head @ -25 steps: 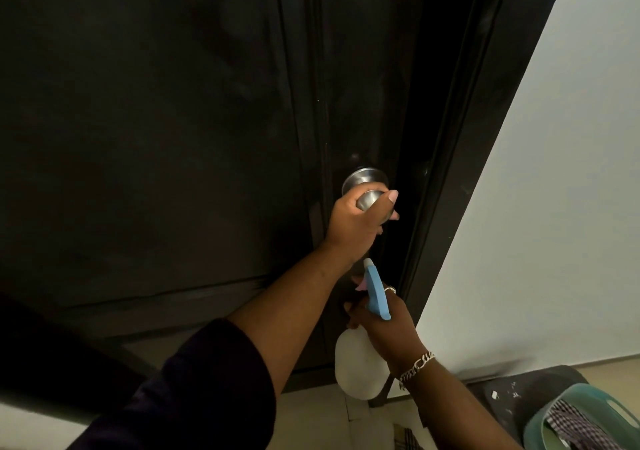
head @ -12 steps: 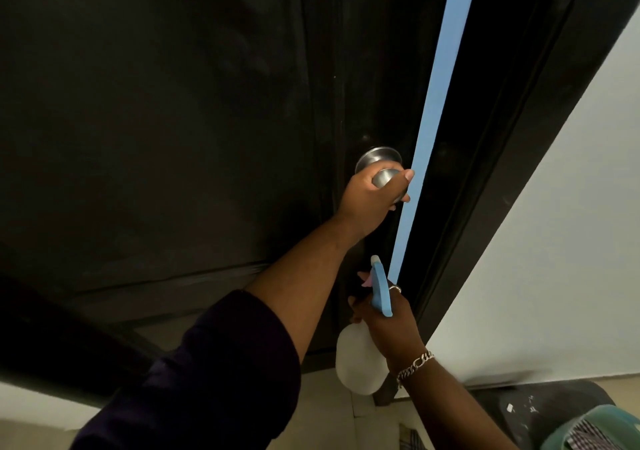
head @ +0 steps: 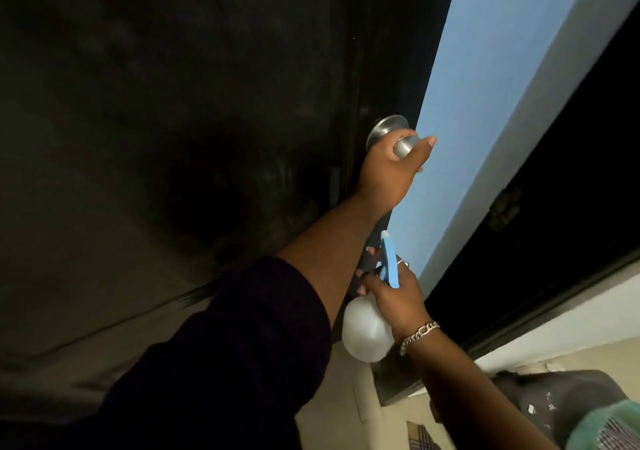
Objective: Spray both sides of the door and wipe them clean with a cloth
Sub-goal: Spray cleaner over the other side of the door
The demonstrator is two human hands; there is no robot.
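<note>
Door (head: 173,138) of dark wood stands ajar, its latch edge swung away from the dark frame (head: 554,207) so that a tall wedge of pale blue wall (head: 467,120) shows through the gap. A round metal knob (head: 388,131) sits near that edge, and the person's left hand (head: 388,172) grips it: the fingers curl over the knob from the near side, the thumb (head: 424,145) lies along its outer end, and the shiny rose plate shows just above the knuckles. A dark sleeve (head: 225,363) covers the left forearm up to the elbow.

Just below, the right hand (head: 398,297) holds a spray bottle (head: 367,335) close to the door's edge. Its fingers wrap the neck under the blue trigger head (head: 388,262), which points upward, while the translucent white body hangs beneath the palm. A ring shows on one finger and a chain bracelet (head: 419,335) circles the wrist.

At the lower right, on the pale tiled floor (head: 346,397), a green basket (head: 602,425) holds a checked cloth (head: 620,435), well apart from both hands, beside a dark object that is too blurred to name.
</note>
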